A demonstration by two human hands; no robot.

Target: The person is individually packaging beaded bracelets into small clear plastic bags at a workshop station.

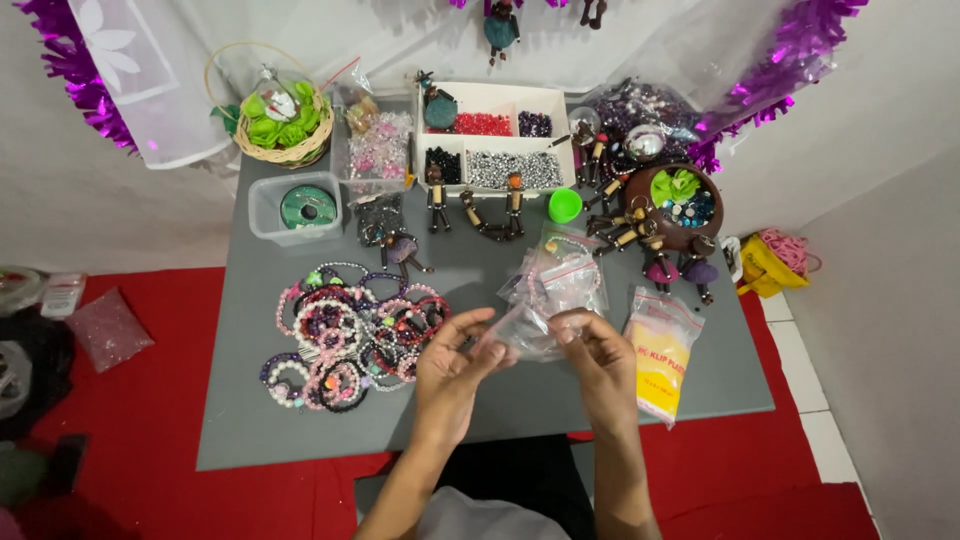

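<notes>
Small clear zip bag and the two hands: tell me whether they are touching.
Touching. The head view shows the left hand and right hand both pinching the small clear zip bag by its edges above the grey table.

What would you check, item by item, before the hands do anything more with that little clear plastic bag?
1. Both hands on the small clear plastic zip bag: ok, left hand and right hand pinch it between them.
2. Bag mouth open: cannot tell.
3. Something inside the bag: cannot tell, too clear and crumpled.
4. Pile of beaded bracelets close by: ok, on the grey table beside the left hand.
5. Spare clear bags at hand: ok, just beyond the fingers.
6. Yellow packet out of the way: ok, lying apart from the right hand.
</notes>
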